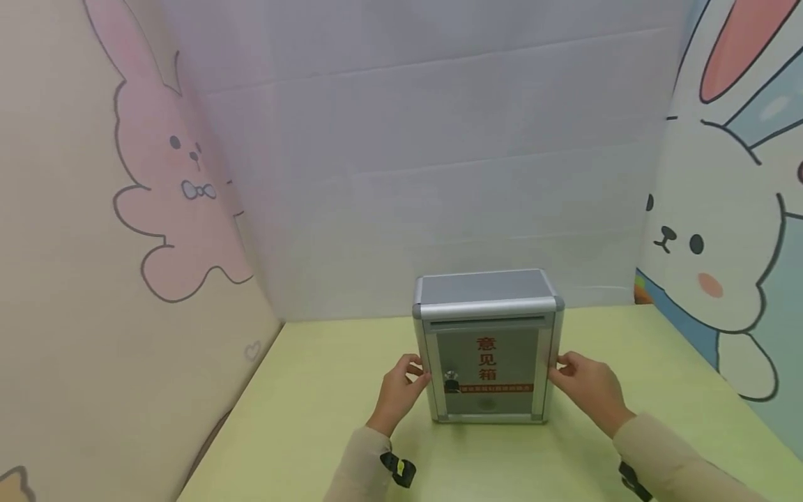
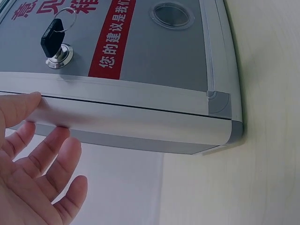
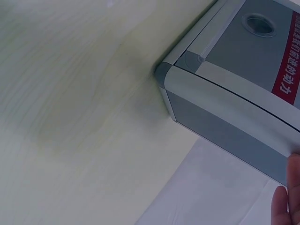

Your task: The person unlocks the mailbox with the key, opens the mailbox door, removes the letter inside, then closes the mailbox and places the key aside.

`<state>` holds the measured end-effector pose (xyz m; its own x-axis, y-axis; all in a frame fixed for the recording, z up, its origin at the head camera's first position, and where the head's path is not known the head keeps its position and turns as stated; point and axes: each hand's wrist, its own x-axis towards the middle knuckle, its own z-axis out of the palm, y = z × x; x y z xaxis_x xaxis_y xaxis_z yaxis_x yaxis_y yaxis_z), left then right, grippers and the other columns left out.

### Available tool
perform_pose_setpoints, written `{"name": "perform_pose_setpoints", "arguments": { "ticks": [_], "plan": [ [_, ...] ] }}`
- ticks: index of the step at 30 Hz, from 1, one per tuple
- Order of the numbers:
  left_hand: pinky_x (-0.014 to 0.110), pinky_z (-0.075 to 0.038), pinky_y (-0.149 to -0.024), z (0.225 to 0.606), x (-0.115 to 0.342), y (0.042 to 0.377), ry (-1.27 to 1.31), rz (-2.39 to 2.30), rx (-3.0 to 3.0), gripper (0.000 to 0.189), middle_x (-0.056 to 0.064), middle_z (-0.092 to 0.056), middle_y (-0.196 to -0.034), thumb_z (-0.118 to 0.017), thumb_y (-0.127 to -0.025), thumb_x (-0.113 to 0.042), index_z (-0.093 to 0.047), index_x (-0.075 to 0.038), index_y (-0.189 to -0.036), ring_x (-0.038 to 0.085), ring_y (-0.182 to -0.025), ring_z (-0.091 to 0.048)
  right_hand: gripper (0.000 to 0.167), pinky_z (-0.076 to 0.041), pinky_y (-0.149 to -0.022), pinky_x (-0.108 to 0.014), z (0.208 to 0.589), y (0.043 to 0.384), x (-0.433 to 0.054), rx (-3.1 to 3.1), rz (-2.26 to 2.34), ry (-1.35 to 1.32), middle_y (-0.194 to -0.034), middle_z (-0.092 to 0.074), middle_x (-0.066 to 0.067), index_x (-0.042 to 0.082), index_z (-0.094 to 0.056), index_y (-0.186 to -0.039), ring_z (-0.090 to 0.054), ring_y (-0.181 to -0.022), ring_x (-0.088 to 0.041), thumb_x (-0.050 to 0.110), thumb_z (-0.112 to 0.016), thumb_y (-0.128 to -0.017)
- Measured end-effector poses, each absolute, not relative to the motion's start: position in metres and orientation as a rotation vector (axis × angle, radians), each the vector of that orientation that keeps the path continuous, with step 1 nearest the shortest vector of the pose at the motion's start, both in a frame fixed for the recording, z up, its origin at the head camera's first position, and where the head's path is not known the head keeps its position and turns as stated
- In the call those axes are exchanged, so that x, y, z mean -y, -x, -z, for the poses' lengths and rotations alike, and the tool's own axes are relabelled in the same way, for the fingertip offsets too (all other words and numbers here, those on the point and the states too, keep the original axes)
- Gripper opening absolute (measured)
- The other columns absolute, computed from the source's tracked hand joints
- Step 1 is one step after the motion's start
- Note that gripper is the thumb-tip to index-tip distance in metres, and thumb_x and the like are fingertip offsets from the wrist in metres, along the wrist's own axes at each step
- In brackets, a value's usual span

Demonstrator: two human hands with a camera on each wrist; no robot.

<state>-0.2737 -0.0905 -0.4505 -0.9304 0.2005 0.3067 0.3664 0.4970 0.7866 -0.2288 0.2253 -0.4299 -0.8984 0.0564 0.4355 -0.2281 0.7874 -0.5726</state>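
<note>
A grey suggestion box (image 1: 489,355) with silver metal edges stands upright on the table, its front door facing me. Red characters run down the door, and a slot crosses the front near the top. In the door's lock (image 2: 60,56) sits a key (image 2: 52,38) with a black head and a ring. My left hand (image 1: 399,390) holds the box's left edge, thumb at the front frame and fingertips on the side. Opposite it, my right hand (image 1: 588,387) grips the right edge; only a few of its fingers (image 3: 294,187) show in the right wrist view.
The pale yellow-green table (image 1: 314,390) extends to either side of the box. Behind it hangs a white sheet (image 1: 452,174). Walls with cartoon rabbits (image 1: 166,181) flank the table on the left and right.
</note>
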Motion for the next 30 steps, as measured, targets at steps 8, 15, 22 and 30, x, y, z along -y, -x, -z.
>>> {"name": "perform_pose_setpoints", "arguments": {
  "ticks": [8,15,22,30],
  "plan": [
    [0.026,-0.043,-0.055,0.453,0.090,0.275,0.464,1.390,2.551,0.019,0.011,-0.066,-0.094,-0.066,-0.091,-0.013,-0.059,-0.003,-0.105,0.009,-0.062,-0.049,0.025,-0.046,-0.058,-0.034,0.435,0.227,-0.227,2.557,-1.086,-0.098,-0.078,-0.070,-0.012,-0.008,-0.064,-0.102,-0.065,-0.070,-0.026,0.013,-0.063,-0.088],
    [0.026,-0.044,-0.060,0.455,0.093,0.273,0.440,1.406,2.527,0.016,0.009,-0.067,-0.092,-0.065,-0.090,-0.012,-0.064,-0.001,-0.103,0.012,-0.067,-0.052,0.021,-0.044,-0.056,-0.028,0.444,0.223,-0.220,2.477,-1.246,-0.014,-0.077,-0.067,-0.009,-0.007,-0.058,-0.103,-0.060,-0.064,-0.011,0.011,-0.058,-0.091],
    [0.026,-0.045,-0.060,0.457,0.091,0.270,0.439,1.387,2.541,0.018,0.009,-0.067,-0.091,-0.066,-0.089,-0.011,-0.063,-0.001,-0.103,0.012,-0.067,-0.054,0.011,-0.042,-0.048,-0.023,0.469,0.216,-0.188,2.290,-1.094,-0.330,-0.066,-0.059,0.007,0.004,-0.062,-0.081,-0.046,-0.056,0.004,-0.006,-0.064,-0.076],
    [0.025,-0.044,-0.057,0.454,0.090,0.271,0.426,1.388,2.521,0.018,0.009,-0.067,-0.090,-0.066,-0.089,-0.012,-0.063,0.000,-0.103,0.011,-0.064,-0.052,0.013,-0.042,-0.046,-0.019,0.459,0.223,-0.143,2.410,-0.978,-0.631,-0.069,-0.066,0.003,0.002,-0.071,-0.092,-0.052,-0.054,0.002,0.005,-0.071,-0.079]
  ]
}}
